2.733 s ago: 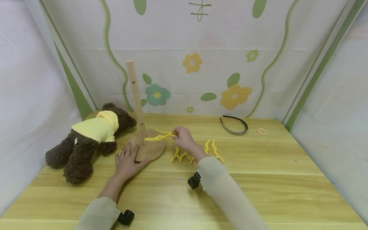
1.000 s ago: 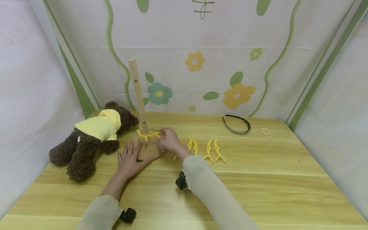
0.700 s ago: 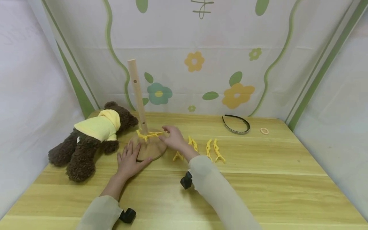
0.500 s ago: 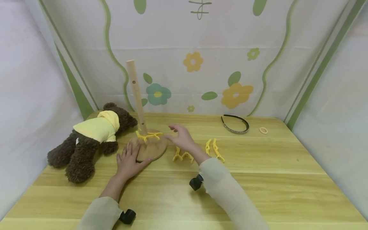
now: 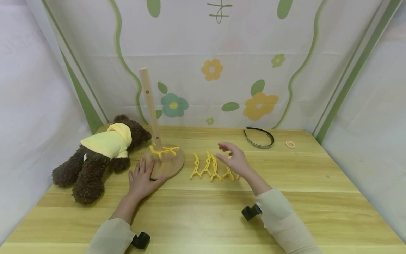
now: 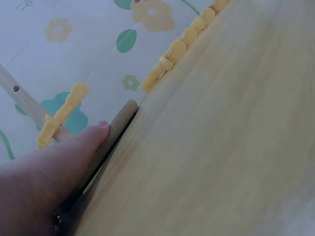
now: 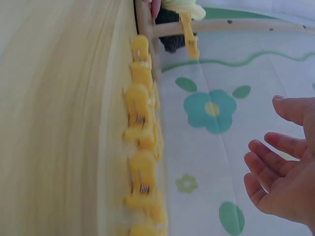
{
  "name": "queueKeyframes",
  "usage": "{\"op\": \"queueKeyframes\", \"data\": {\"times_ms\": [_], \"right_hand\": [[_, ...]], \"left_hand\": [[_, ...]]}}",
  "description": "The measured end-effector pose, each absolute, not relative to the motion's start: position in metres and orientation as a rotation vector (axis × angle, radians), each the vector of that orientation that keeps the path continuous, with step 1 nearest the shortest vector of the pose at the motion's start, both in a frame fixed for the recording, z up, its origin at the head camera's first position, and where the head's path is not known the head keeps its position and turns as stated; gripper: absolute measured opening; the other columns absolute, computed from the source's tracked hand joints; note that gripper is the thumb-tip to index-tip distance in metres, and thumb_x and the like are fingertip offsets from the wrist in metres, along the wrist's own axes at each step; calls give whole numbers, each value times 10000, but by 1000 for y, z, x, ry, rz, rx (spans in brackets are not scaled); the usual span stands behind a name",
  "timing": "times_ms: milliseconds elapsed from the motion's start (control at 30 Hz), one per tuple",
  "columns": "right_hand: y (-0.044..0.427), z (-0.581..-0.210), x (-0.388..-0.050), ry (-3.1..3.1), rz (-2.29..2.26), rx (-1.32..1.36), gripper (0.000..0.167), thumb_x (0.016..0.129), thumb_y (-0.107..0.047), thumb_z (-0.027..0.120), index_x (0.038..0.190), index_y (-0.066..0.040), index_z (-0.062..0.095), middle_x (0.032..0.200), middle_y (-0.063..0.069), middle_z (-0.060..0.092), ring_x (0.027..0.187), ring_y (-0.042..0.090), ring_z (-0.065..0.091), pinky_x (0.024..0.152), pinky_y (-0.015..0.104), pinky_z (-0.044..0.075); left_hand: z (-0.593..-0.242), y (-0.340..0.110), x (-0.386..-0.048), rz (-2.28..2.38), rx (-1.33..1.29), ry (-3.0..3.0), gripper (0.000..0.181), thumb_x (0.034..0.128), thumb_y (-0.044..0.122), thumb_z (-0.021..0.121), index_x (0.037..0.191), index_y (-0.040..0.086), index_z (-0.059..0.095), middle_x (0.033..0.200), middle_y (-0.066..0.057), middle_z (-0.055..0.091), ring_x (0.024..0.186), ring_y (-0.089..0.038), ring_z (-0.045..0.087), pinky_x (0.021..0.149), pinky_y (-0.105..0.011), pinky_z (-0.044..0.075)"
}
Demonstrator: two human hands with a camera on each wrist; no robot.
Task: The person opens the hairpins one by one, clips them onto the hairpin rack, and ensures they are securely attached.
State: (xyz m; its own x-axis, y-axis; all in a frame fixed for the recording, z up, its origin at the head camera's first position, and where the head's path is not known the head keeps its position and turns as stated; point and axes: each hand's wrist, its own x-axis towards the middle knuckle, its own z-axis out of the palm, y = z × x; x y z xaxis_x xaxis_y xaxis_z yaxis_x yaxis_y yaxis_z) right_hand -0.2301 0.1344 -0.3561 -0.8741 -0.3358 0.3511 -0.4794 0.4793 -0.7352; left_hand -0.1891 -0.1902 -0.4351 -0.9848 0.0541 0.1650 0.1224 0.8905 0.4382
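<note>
My left hand point(image 5: 141, 181) lies with spread fingers on the round wooden base point(image 5: 172, 169) of a stand; its thumb follows the base's edge in the left wrist view. A yellow alligator hair clip point(image 5: 163, 151) is fastened low on the stand's upright wooden post point(image 5: 148, 98), its handles pointing right. Above the table, my right hand point(image 5: 236, 160) hovers with fingers loosely bent and nothing in them. Beneath and left of it are several more yellow hair clips point(image 5: 196, 165) in a row, some partly hidden by the hand. The right wrist view shows the row of clips point(image 7: 142, 174) too.
A brown teddy bear point(image 5: 106, 141) in a yellow hoodie lies left of the stand. Toward the back right are a black headband point(image 5: 260, 145) with a glittery band and a small pale ring point(image 5: 290, 144). A printed cloth wall point(image 5: 190, 42) encloses the wooden table point(image 5: 203, 218).
My right hand brought the hair clip to the post, let go of it there, and drew away to the right over the row. My left hand stays on the base.
</note>
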Motion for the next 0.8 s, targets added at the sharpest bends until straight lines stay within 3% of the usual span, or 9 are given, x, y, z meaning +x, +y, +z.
{"op": "queueKeyframes", "data": {"times_ms": [167,400,800], "right_hand": [[163,-361,-222,-2557,1365,654,432,816,-211,610,1175,-1,493,1070,138,540,982,312,469,770,472,367],[193,-373,-214,-2614,1354,553,434,818,-233,607,1160,11,502,1069,163,537,973,287,474,769,429,363],[216,-407,-211,-2783,1416,418,409,790,-124,633,1112,95,507,954,155,563,852,254,542,743,363,442]], "left_hand": [[-434,-191,-189,-703,-137,-2903,871,745,640,461,1365,65,252,1398,-235,3,1217,-469,39,866,-640,-34],[-434,-191,-188,-700,-142,-2895,865,745,634,469,1365,69,255,1396,-239,13,1215,-471,47,865,-642,-30],[-435,-191,-189,-692,-141,-2906,871,740,644,462,1366,76,254,1398,-235,14,1216,-470,47,864,-642,-35]]}}
